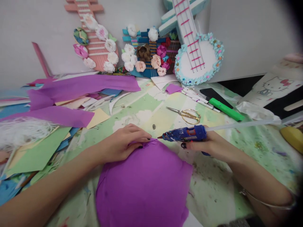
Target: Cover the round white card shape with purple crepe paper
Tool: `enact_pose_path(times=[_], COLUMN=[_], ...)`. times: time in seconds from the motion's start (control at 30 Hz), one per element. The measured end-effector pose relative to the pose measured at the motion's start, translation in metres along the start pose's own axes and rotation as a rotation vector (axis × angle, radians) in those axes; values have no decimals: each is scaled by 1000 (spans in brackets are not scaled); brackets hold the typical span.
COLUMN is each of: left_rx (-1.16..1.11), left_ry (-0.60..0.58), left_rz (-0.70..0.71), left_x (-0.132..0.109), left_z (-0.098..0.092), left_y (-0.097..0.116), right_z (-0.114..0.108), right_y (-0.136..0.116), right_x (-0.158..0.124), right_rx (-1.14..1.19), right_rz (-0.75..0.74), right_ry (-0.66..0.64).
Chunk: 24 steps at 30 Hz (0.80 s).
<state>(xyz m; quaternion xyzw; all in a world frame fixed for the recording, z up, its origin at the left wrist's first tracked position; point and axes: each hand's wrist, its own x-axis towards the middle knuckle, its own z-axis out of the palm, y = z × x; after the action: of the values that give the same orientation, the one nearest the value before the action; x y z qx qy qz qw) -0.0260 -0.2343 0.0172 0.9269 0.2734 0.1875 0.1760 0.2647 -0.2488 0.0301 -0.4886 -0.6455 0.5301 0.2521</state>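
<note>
A large rounded piece covered in purple crepe paper (144,186) lies on the table right in front of me. My left hand (126,143) rests on its far edge, fingers pressed together pinching the paper's rim. My right hand (209,145) grips a blue hot glue gun (187,134) with a long clear glue stick (246,124) trailing to the right. The gun's nozzle points left and sits a finger's width from my left fingertips, at the paper's edge.
Gold-handled scissors (188,115), a green cutter (226,109) and white sticks lie beyond the gun. Purple crepe strips (80,86) and coloured card sheets (38,151) pile up at left. Three flower-decorated guitar models (151,53) lean on the back wall. A Hello Kitty box (272,86) stands right.
</note>
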Motion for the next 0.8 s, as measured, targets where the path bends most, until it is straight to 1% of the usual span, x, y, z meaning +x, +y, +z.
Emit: enact_pose_path(times=[0.13,0.2,0.27,0.4,0.47,0.53,0.6,0.7,0.73,0.8], left_rx=[25,44,59,87,62,22,7,69,102,154], left_ry=[127,147,120,-28,-46,12,126,303,339,362], left_rz=[68,90,100,76,43,7,-25,-79,-98,-129], left_x=[-3,-4,-4,-2,-2,-3,-3,-3,-2,0], left_z=[3,4,2,-7,-10,-12,-12,-14,-15,-18], left_y=[-1,-1,1,10,13,13,10,4,3,0], right_z=[-1,-1,-1,-2,-2,-2,-2,-2,-2,-2], right_y=[-2,-5,-6,-5,-3,-3,-5,-9,-10,-9], right_x=[0,-1,-1,0,1,2,1,-2,-2,-3], right_rx=[1,4,-1,-23,-31,-37,-39,-17,-8,0], right_rz=[5,-2,-5,-9,-17,-23,-21,-14,-8,2], right_ry=[-1,8,11,-2,-3,4,12,37,57,100])
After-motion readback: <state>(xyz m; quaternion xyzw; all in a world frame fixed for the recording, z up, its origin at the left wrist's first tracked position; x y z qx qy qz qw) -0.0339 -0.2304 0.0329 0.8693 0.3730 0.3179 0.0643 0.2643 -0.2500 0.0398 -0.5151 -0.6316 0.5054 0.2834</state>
